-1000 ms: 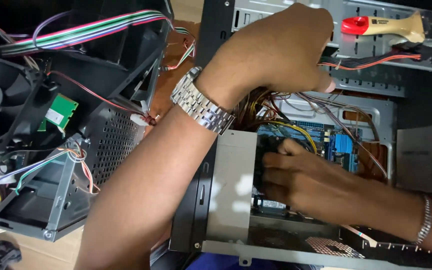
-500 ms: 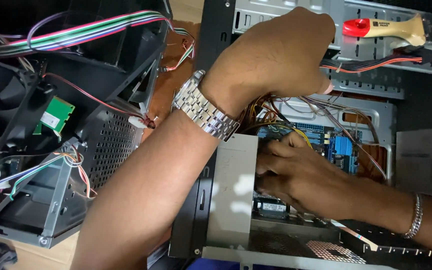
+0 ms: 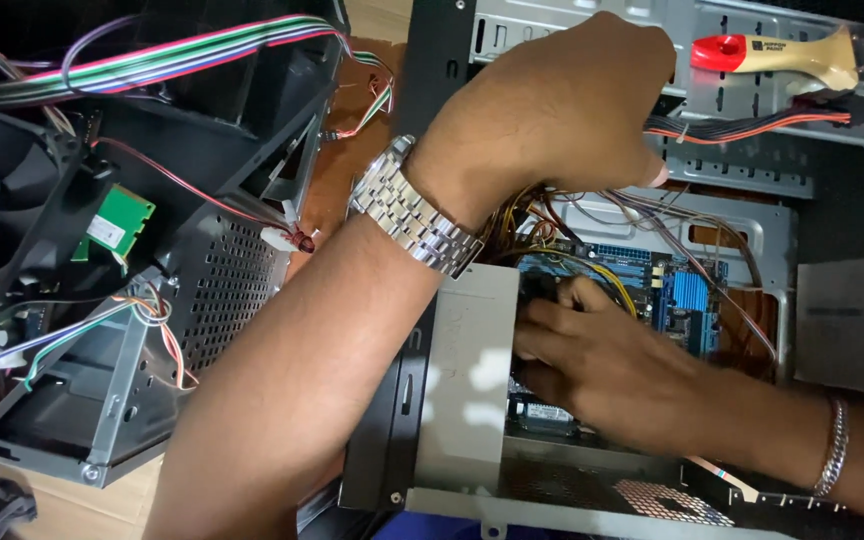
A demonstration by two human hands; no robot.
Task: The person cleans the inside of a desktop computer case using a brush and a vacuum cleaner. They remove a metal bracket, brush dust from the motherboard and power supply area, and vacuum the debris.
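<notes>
Left hand (image 3: pixel 552 110): closed over a bunch of wires (image 3: pixel 752 128) at the top edge of the open computer case (image 3: pixel 457 400); a metal watch (image 3: pixel 414 208) is worn on the wrist.
Right hand (image 3: pixel 602 360): put deep inside the case, fingers bent on a dark part by the blue board (image 3: pixel 687 300); what is held cannot be told.
Brush (image 3: pixel 782 55): laid on the case's top right corner.
Second case (image 3: pixel 102 400): laid open beside the left edge.
</notes>
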